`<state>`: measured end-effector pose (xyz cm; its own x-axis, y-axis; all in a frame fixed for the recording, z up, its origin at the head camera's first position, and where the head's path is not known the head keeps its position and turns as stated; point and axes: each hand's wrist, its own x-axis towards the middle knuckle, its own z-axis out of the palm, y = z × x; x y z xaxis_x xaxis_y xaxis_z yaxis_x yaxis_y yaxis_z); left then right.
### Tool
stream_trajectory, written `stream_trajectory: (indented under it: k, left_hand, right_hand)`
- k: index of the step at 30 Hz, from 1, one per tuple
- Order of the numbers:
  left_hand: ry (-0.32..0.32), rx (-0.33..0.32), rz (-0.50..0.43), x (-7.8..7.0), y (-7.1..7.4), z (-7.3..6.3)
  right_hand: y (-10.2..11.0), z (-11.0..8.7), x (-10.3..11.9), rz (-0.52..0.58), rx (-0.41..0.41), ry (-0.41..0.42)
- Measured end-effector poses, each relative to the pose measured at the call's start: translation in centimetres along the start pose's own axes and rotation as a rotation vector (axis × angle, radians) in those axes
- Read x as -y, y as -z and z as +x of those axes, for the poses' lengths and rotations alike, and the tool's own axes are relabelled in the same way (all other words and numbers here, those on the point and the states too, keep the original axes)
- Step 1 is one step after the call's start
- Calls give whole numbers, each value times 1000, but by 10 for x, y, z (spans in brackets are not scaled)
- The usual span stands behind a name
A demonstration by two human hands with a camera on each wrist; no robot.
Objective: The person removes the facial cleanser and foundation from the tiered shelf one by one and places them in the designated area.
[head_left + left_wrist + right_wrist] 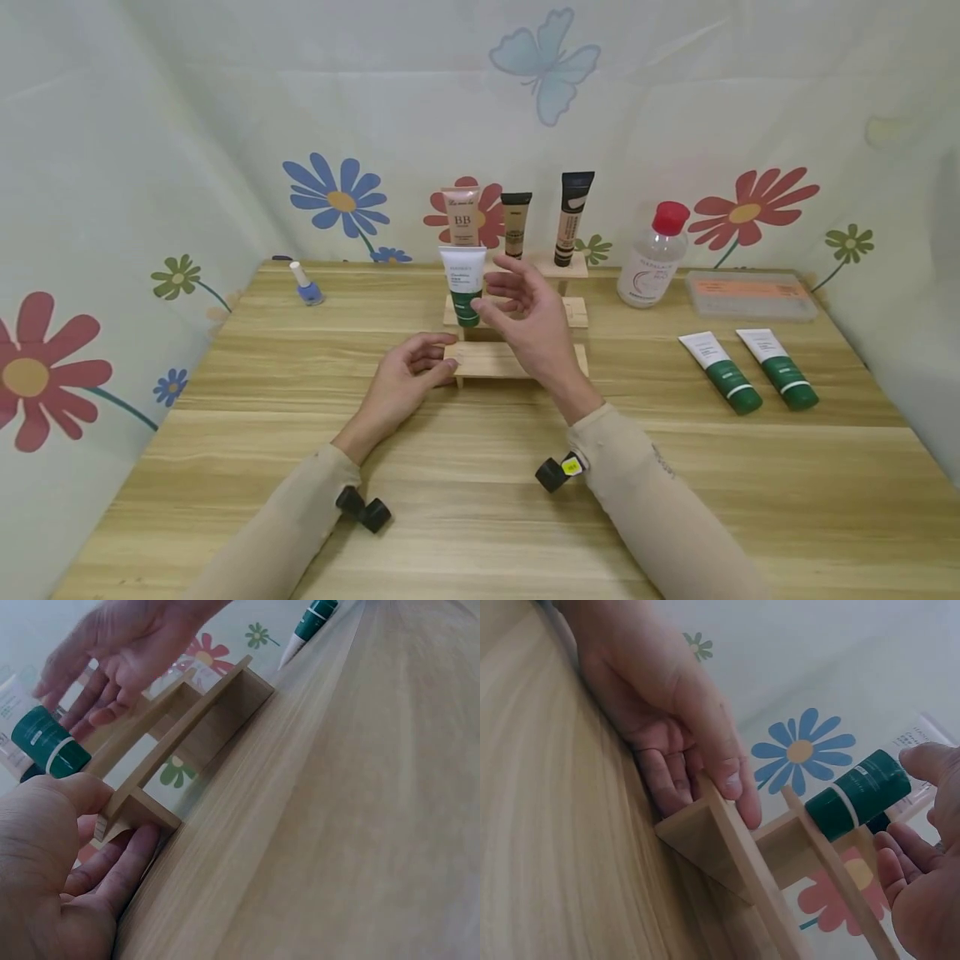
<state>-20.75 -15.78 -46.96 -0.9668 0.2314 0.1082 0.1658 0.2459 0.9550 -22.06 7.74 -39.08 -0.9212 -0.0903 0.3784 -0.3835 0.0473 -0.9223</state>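
A white-and-green squeeze tube stands cap down at the left end of the middle step of a wooden tiered stand. My right hand is just to the tube's right, its fingers spread and loosely bent, with the thumb tip right at the tube's side. In the right wrist view, the other fingers are apart from the tube. My left hand grips the left end of the lowest step; in the left wrist view its thumb lies on top and its fingers reach underneath.
A BB cream tube, a small gold tube and a black-capped tube stand on the top step. Rightward are a red-capped bottle, a flat clear case and two lying green-and-white tubes. Nail polish stands at left.
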Motion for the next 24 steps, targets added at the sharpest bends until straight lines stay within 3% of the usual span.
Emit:
stream_trajectory:
  k: [12,24]
  left_hand:
    - [1,12,-49,-1,0,0]
    - [2,11,-61,-1,-1,0]
  right_hand:
    - [-9,-1,-11,-20,41,-40]
    - [-12,-1,-10,-66,26,-36]
